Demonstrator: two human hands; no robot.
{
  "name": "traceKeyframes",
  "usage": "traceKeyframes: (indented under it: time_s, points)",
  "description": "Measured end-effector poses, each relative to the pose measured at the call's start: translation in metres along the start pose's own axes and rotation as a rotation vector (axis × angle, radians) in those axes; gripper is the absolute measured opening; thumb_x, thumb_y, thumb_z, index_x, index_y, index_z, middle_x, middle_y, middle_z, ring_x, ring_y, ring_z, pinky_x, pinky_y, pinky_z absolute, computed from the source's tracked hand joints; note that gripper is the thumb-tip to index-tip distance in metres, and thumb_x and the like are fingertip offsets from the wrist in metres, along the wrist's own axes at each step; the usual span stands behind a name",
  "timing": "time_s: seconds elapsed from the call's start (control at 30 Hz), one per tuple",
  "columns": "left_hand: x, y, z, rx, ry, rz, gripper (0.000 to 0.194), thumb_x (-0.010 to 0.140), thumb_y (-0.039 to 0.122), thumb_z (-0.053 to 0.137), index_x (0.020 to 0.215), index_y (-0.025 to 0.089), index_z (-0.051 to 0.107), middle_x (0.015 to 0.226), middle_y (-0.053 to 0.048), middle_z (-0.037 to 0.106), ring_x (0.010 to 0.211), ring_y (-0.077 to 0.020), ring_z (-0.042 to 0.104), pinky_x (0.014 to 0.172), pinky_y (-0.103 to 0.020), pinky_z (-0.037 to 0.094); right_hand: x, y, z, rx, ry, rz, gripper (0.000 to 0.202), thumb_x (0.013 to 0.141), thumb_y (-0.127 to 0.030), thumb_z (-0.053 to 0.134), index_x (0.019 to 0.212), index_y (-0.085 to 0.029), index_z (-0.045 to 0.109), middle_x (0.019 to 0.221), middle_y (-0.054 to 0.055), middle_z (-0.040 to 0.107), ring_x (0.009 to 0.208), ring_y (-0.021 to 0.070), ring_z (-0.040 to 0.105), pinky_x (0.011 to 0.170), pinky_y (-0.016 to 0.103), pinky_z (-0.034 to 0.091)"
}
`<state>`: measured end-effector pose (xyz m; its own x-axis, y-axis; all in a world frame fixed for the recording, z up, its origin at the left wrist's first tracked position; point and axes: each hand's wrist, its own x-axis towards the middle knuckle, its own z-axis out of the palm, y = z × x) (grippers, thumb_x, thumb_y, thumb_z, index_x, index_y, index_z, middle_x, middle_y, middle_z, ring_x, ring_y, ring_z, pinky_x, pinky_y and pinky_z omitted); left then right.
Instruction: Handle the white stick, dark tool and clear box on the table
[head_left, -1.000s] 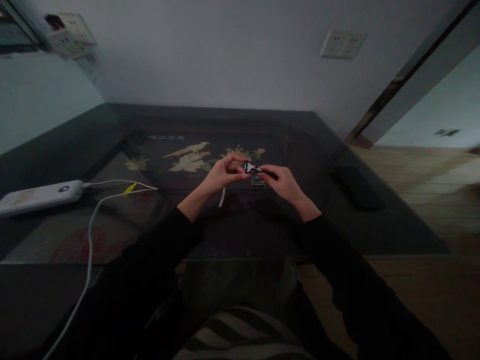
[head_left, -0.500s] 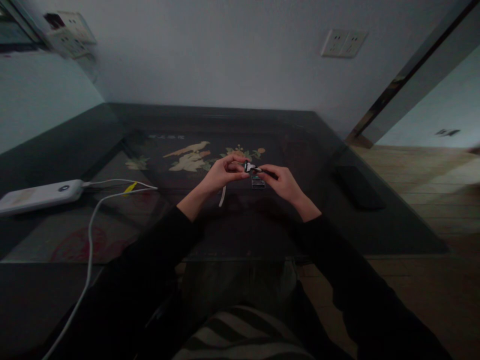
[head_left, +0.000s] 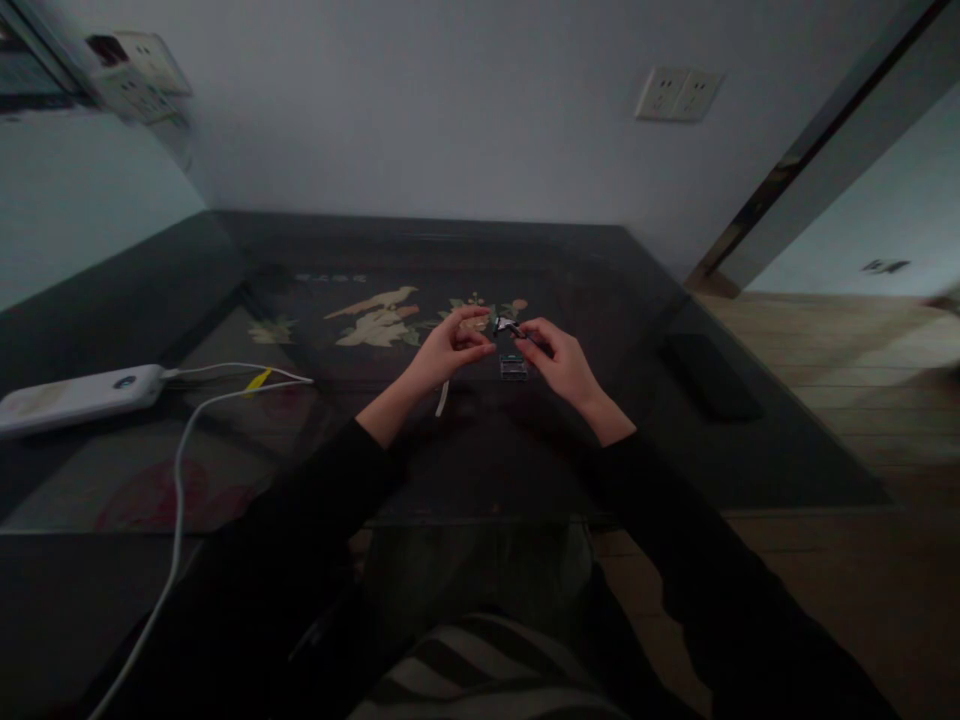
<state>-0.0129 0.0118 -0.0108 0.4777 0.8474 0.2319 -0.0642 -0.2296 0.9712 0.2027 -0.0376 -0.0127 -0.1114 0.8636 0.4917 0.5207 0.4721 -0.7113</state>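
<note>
My right hand (head_left: 559,360) pinches a small thing with a silvery-white head (head_left: 505,325) and a thin dark handle; its exact kind is too small to tell. The head points left, toward my left hand (head_left: 454,350). That hand is open, thumb and forefinger apart, with its fingertips just beside the head. Below the fingers, a small clear box (head_left: 514,368) rests on the dark tabletop (head_left: 480,460). A short white strip (head_left: 442,399) sticks out from under my left hand.
At the left lies a white power bank (head_left: 82,398) with a white cable (head_left: 180,480) running toward the front edge, a yellow tag (head_left: 259,381) on it. A flat black object (head_left: 709,377) lies at the right. Behind the table is a wall with a socket plate (head_left: 679,94).
My left fingertips have come off the silvery head and spread a little. My right hand keeps hold of the thing. The whole view has shifted slightly.
</note>
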Motion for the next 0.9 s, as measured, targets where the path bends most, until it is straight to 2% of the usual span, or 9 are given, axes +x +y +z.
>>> traceKeyframes:
  time_s: [0.1, 0.23, 0.3, 0.43, 0.57, 0.77, 0.9]
  points:
    - [0.001, -0.002, 0.0, 0.052, 0.022, -0.006, 0.043, 0.08, 0.018, 0.077, 0.121, 0.014, 0.062, 0.079, -0.001, 0.072, 0.071, -0.0115, 0.066, 0.073, -0.025, 0.051, 0.0, 0.003, 0.001, 0.005, 0.02, 0.026, 0.027, 0.095, -0.049, 0.061, 0.101, -0.023, 0.067, 0.075, 0.0, 0.064, 0.065, 0.0177, 0.057, 0.065, 0.032, 0.046]
    - [0.002, -0.007, 0.0, 0.158, 0.025, -0.005, 0.025, 0.083, 0.016, 0.071, 0.108, 0.013, 0.069, 0.078, -0.002, 0.073, 0.068, -0.0111, 0.065, 0.071, -0.024, 0.051, 0.002, 0.01, 0.002, -0.037, 0.084, -0.033, 0.023, 0.092, -0.043, 0.064, 0.094, -0.021, 0.069, 0.088, 0.006, 0.069, 0.081, 0.021, 0.063, 0.074, 0.034, 0.049]
    - [0.003, -0.009, 0.0, 0.211, 0.021, 0.005, 0.019, 0.083, 0.015, 0.069, 0.103, 0.014, 0.071, 0.078, -0.003, 0.072, 0.067, -0.0114, 0.065, 0.069, -0.024, 0.05, 0.002, 0.014, 0.002, -0.068, 0.113, -0.033, 0.02, 0.091, -0.039, 0.065, 0.092, -0.02, 0.071, 0.089, 0.007, 0.07, 0.082, 0.0216, 0.064, 0.076, 0.035, 0.05]
    - [0.001, -0.011, 0.002, 0.31, 0.0, 0.032, 0.016, 0.086, 0.018, 0.066, 0.101, 0.015, 0.071, 0.08, -0.003, 0.073, 0.071, -0.0128, 0.067, 0.07, -0.025, 0.051, 0.003, 0.019, 0.002, -0.1, 0.152, 0.047, 0.018, 0.088, -0.034, 0.067, 0.094, -0.019, 0.074, 0.088, 0.008, 0.073, 0.077, 0.0207, 0.065, 0.072, 0.033, 0.049]
    - [-0.003, -0.008, 0.004, 0.429, -0.003, 0.03, 0.016, 0.089, 0.018, 0.062, 0.101, 0.016, 0.071, 0.084, -0.004, 0.075, 0.076, -0.0144, 0.069, 0.073, -0.026, 0.053, 0.002, 0.018, 0.002, -0.09, 0.158, 0.146, 0.019, 0.085, -0.029, 0.068, 0.098, -0.016, 0.074, 0.076, 0.005, 0.073, 0.067, 0.0183, 0.064, 0.067, 0.03, 0.047]
    - [-0.005, -0.01, 0.005, 0.62, 0.008, 0.047, 0.016, 0.09, 0.017, 0.062, 0.101, 0.017, 0.073, 0.086, -0.004, 0.076, 0.081, -0.0165, 0.07, 0.077, -0.028, 0.054, 0.003, 0.016, -0.002, -0.097, 0.186, 0.203, 0.015, 0.083, -0.025, 0.068, 0.096, -0.018, 0.072, 0.075, 0.003, 0.074, 0.071, 0.0188, 0.067, 0.071, 0.03, 0.049]
    - [-0.004, -0.017, 0.003, 0.718, 0.002, 0.039, 0.016, 0.091, 0.017, 0.062, 0.102, 0.017, 0.074, 0.089, -0.005, 0.077, 0.078, -0.0161, 0.069, 0.074, -0.028, 0.052, 0.004, 0.017, -0.004, -0.097, 0.187, 0.216, 0.02, 0.083, -0.024, 0.069, 0.102, -0.018, 0.069, 0.074, 0.002, 0.071, 0.07, 0.0181, 0.065, 0.071, 0.03, 0.048]
